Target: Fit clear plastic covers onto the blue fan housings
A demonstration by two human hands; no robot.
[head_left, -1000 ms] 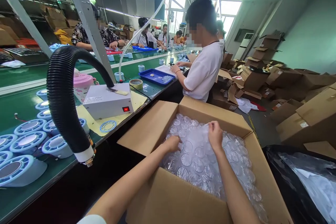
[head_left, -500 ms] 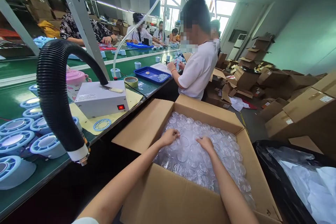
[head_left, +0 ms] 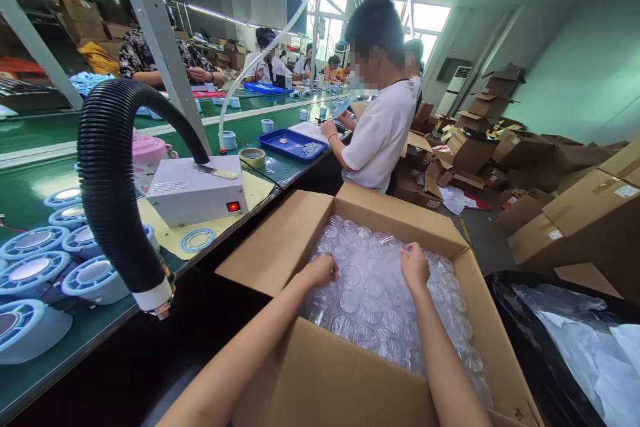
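Note:
A cardboard box (head_left: 360, 363) stands with its flaps out, filled with rows of clear round plastic pieces (head_left: 393, 321). Over the middle of them lies a hazy, see-through plastic film (head_left: 373, 272). At the left side of the filling, my left hand (head_left: 321, 271) is closed, its fingers curled down on the film's edge. My right hand (head_left: 416, 267) is closed too, thumb and fingers pinched at the film's right part, slightly raised. The film stretches between both hands; its exact edges are hard to see.
Left, a green bench holds a grey machine (head_left: 197, 192) with a black hose (head_left: 105, 180), blue ring-shaped parts (head_left: 95, 278) and a blue tray (head_left: 293, 145). A co-worker (head_left: 385, 113) stands beyond the box. A black bag (head_left: 515, 320) and stacked cartons (head_left: 575, 207) are at right.
My right hand has moved right and slightly up, away from my left hand, which has shifted only slightly. The gap between the hands is wider. The co-worker beyond has raised a blue part.

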